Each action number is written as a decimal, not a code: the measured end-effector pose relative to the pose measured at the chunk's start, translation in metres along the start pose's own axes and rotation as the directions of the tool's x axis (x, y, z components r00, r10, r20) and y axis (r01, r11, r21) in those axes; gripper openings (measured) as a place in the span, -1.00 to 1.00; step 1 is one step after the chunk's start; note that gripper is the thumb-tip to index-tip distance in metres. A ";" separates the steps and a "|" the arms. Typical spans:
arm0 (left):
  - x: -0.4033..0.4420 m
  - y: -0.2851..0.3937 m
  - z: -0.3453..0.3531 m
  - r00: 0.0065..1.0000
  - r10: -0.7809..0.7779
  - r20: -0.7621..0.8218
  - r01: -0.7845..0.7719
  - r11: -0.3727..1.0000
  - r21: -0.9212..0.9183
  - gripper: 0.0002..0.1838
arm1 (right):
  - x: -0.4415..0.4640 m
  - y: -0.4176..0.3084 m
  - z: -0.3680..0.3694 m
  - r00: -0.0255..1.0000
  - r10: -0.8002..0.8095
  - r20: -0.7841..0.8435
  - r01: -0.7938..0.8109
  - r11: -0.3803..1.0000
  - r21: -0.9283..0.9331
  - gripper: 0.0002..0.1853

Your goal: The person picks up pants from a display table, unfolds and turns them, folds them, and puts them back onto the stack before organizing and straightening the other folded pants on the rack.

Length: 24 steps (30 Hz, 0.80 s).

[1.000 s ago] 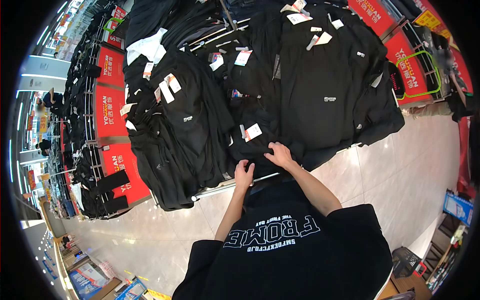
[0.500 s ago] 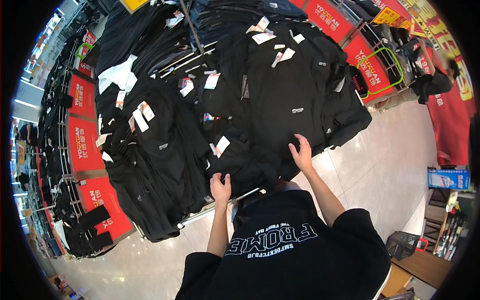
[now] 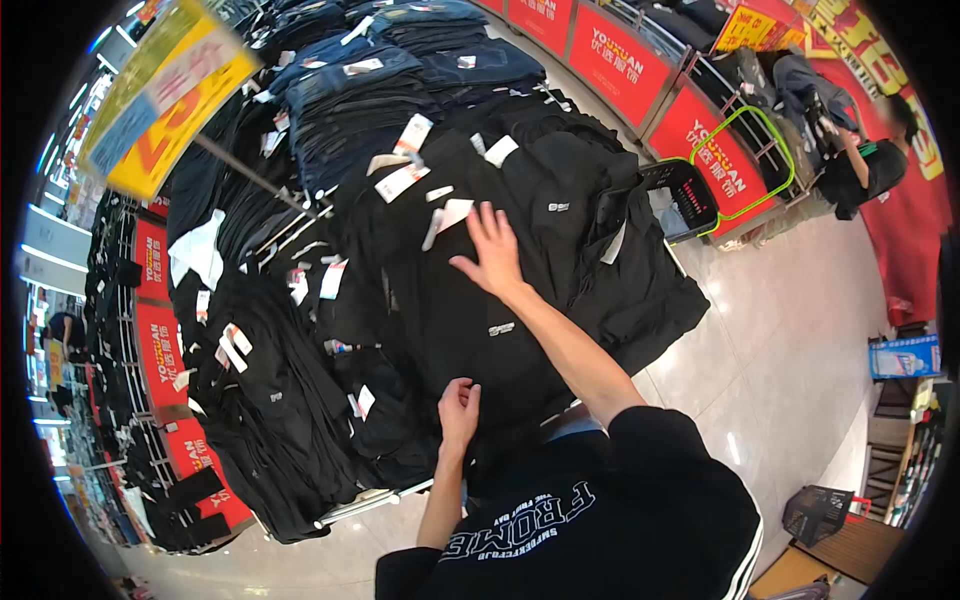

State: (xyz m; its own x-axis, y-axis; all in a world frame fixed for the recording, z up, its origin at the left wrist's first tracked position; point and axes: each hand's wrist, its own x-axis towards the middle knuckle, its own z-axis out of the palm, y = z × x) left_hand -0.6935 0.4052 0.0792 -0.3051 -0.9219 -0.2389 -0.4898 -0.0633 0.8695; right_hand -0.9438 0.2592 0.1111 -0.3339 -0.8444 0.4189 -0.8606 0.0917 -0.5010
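Black garments [image 3: 440, 300] with white tags lie piled on a rack in front of me. My right hand [image 3: 492, 252] is spread over them, beside a white tag [image 3: 455, 216], with nothing held in it. Nearer to me, at the lower edge of the pile, my left hand [image 3: 459, 411] is over the black cloth. Its fingers are curled together, and whether they pinch any cloth is too small to tell. A small white logo [image 3: 501, 328] shows on the garment between the two hands.
Folded jeans [image 3: 355, 75] are stacked beyond. A yellow price sign [image 3: 168, 100] stands on a pole at the upper left. A green-handled basket [image 3: 683, 198] is at the right, near another person [image 3: 868, 172]. A dark basket [image 3: 817, 515] sits at the lower right.
My right hand has reached farther up over the pile and spread out. My left hand has curled its fingers. The view has shifted, bringing the jeans and price sign further into sight.
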 end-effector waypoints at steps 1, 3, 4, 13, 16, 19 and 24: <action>0.004 0.015 0.013 1.000 0.005 0.006 -0.005 1.000 0.009 -0.79 | 0.008 0.006 0.014 0.996 0.022 0.085 -0.021 1.000 -0.004 0.05; 0.013 0.034 0.037 1.000 0.015 -0.016 -0.016 0.998 -0.055 -0.79 | 0.020 0.012 0.031 0.995 -0.044 0.092 0.043 0.999 0.019 0.06; 0.019 0.042 0.043 1.000 0.016 -0.017 -0.017 0.999 -0.051 -0.78 | 0.029 0.010 0.033 0.992 -0.059 0.110 0.054 0.997 0.051 0.02; 0.121 0.071 0.065 0.996 -0.087 0.005 0.087 0.995 0.046 -0.67 | 0.026 0.025 -0.021 0.978 -0.114 0.175 0.053 0.946 0.319 -0.08; 0.129 0.067 0.073 0.995 -0.084 -0.055 0.098 0.929 0.356 -0.56 | 0.006 0.073 -0.082 0.994 0.048 -0.095 -0.012 0.938 0.345 -0.11; 0.130 0.070 0.072 0.992 -0.120 -0.042 0.127 0.926 0.355 -0.55 | -0.003 0.131 -0.115 0.905 0.279 -0.321 -0.300 0.954 -0.015 -0.16; 0.132 0.063 0.073 0.997 -0.043 -0.068 0.065 0.928 0.368 -0.55 | -0.019 0.224 -0.114 0.941 0.338 -0.008 -0.332 0.928 0.169 -0.48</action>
State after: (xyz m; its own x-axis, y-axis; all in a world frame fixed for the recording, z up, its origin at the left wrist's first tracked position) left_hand -0.8244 0.3074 0.0707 -0.2277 -0.9421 -0.2463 -0.7747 0.0220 0.6320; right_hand -1.1745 0.3557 0.0775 -0.6082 -0.7595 0.2309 -0.6229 0.2763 -0.7319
